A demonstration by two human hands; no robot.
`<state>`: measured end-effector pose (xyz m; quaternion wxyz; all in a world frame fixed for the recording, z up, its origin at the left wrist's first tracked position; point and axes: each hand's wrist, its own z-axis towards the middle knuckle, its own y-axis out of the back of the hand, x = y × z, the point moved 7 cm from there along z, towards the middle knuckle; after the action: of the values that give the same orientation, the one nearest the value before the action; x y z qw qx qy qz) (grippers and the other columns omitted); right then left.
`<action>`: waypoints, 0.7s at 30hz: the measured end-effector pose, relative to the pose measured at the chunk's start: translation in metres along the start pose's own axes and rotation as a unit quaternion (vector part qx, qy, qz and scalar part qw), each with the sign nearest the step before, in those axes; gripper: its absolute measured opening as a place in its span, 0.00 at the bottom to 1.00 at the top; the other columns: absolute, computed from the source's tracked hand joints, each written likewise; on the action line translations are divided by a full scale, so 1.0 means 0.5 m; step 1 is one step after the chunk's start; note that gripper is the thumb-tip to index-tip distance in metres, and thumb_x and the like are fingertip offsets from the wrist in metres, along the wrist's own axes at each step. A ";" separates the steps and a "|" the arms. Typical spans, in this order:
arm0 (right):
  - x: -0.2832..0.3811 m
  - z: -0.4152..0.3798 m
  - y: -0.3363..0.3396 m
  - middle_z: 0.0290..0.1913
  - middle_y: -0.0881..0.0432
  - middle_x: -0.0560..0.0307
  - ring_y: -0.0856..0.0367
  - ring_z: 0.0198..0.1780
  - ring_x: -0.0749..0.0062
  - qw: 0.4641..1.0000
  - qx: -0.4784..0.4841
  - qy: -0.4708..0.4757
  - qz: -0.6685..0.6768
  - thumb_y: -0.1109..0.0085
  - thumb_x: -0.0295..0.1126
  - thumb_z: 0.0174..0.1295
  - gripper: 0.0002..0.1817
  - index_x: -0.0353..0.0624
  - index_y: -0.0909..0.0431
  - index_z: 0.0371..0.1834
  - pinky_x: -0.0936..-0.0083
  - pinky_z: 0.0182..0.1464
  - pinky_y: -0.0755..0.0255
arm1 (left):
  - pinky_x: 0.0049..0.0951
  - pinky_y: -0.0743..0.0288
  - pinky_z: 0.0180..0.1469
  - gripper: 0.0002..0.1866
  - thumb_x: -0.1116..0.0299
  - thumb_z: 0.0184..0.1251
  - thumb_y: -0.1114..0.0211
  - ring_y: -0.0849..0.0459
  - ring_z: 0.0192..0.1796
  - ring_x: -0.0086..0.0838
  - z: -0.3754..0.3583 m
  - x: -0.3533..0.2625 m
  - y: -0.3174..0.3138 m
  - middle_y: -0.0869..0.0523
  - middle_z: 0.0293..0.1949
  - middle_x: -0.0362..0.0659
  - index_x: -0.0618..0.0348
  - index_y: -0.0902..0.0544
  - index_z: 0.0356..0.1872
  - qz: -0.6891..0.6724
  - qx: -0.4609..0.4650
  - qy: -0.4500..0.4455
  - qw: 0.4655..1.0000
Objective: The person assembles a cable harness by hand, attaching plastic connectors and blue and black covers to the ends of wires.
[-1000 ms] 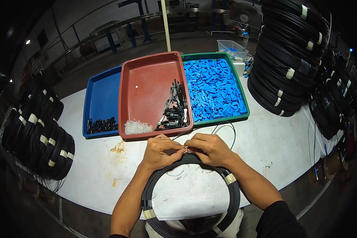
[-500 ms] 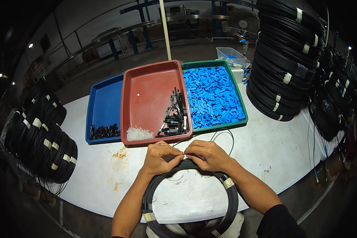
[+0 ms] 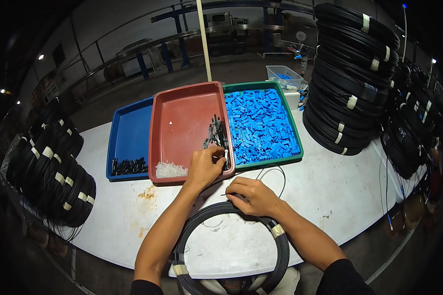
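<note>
My left hand (image 3: 205, 166) reaches over the front right of the red tray (image 3: 179, 91), fingers bent and closed at a pile of slim black connector parts (image 3: 214, 132). What its fingertips hold, if anything, is hidden. My right hand (image 3: 250, 195) pinches a thin black cable (image 3: 224, 194), whose short end sticks out to the left of the fingers. The cable belongs with a large black cable coil (image 3: 184, 231), bound with pale tape, lying at the table's front edge below my hands. A loose loop of cable curves behind my right hand.
Clear small sleeves (image 3: 171, 170) lie in the red tray. A blue tray (image 3: 129, 132) holds black pieces; a green tray (image 3: 291, 123) holds many blue clips (image 3: 261, 125). Cable coils are stacked at right (image 3: 349, 83) and left (image 3: 59, 172). A clear bin (image 3: 284, 77) stands behind.
My left hand has left the cable end and moved forward to the black parts in the red tray. My right hand stays near the coil, holding the cable. The white piece between the fingertips no longer shows there.
</note>
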<state>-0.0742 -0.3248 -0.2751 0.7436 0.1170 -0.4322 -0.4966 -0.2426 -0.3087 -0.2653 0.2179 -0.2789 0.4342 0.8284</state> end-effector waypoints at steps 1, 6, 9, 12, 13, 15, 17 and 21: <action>0.000 0.000 0.001 0.37 0.18 0.49 0.15 0.38 0.52 1.000 -0.004 -0.001 0.005 0.35 0.25 0.63 0.05 0.35 0.16 0.39 0.63 0.42 0.20 | 0.41 0.15 0.49 0.15 0.72 0.61 0.29 0.08 0.43 0.48 0.007 -0.001 -0.004 0.08 0.40 0.59 0.66 0.10 0.48 0.000 0.000 -0.001 1.000; -0.003 0.001 0.003 0.36 0.17 0.49 0.15 0.37 0.52 1.000 -0.008 -0.009 0.014 0.35 0.25 0.62 0.05 0.36 0.16 0.39 0.63 0.42 0.19 | 0.43 0.16 0.45 0.17 0.69 0.59 0.26 0.09 0.37 0.48 0.035 0.009 -0.014 0.08 0.34 0.55 0.63 0.10 0.50 0.073 0.011 0.010 0.997; -0.007 0.001 0.001 0.36 0.17 0.49 0.15 0.37 0.53 1.000 -0.005 -0.023 0.019 0.35 0.24 0.62 0.05 0.36 0.16 0.39 0.64 0.42 0.19 | 0.41 0.16 0.42 0.18 0.70 0.57 0.27 0.09 0.32 0.44 0.049 0.027 -0.020 0.09 0.30 0.52 0.62 0.10 0.51 0.040 0.028 0.011 0.999; -0.005 0.004 0.004 0.36 0.14 0.50 0.14 0.35 0.60 1.000 -0.009 -0.014 0.001 0.31 0.23 0.60 0.05 0.35 0.14 0.39 0.69 0.36 0.19 | 0.28 0.19 0.36 0.21 0.74 0.51 0.28 0.12 0.28 0.25 0.061 0.032 -0.017 0.10 0.27 0.43 0.66 0.11 0.49 0.043 0.040 0.043 0.997; -0.002 0.005 0.004 0.36 0.14 0.50 0.14 0.35 0.60 1.000 -0.006 -0.012 0.001 0.31 0.23 0.60 0.05 0.35 0.14 0.39 0.69 0.36 0.19 | 0.28 0.19 0.36 0.21 0.74 0.51 0.28 0.12 0.28 0.25 0.065 0.043 -0.017 0.10 0.27 0.43 0.66 0.11 0.49 0.042 0.037 0.045 0.997; -0.007 0.004 0.005 0.36 0.17 0.50 0.15 0.36 0.54 0.999 -0.002 -0.041 0.021 0.35 0.24 0.62 0.05 0.35 0.16 0.39 0.65 0.40 0.19 | 0.25 0.20 0.35 0.20 0.75 0.50 0.29 0.14 0.28 0.20 0.071 0.074 -0.022 0.09 0.27 0.40 0.68 0.12 0.48 -0.031 0.043 0.109 0.993; -0.005 0.006 0.004 0.36 0.16 0.50 0.15 0.35 0.55 0.999 -0.004 -0.030 0.018 0.35 0.23 0.62 0.05 0.35 0.16 0.40 0.66 0.40 0.19 | 0.27 0.20 0.37 0.17 0.74 0.52 0.33 0.13 0.28 0.24 0.068 0.076 -0.011 0.11 0.26 0.45 0.67 0.12 0.45 -0.079 0.033 0.115 0.990; -0.007 0.006 0.005 0.36 0.16 0.50 0.15 0.35 0.55 0.998 0.000 -0.052 0.020 0.35 0.23 0.62 0.05 0.35 0.15 0.40 0.66 0.39 0.19 | 0.19 0.25 0.37 0.17 0.77 0.58 0.34 0.18 0.33 0.15 0.048 0.091 0.003 0.13 0.33 0.36 0.65 0.15 0.50 -0.268 0.044 0.135 0.953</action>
<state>-0.0754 -0.3198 -0.2738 0.7297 0.0822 -0.4730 -0.4868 -0.2842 -0.2842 -0.2827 0.3833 -0.4842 0.4046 0.6745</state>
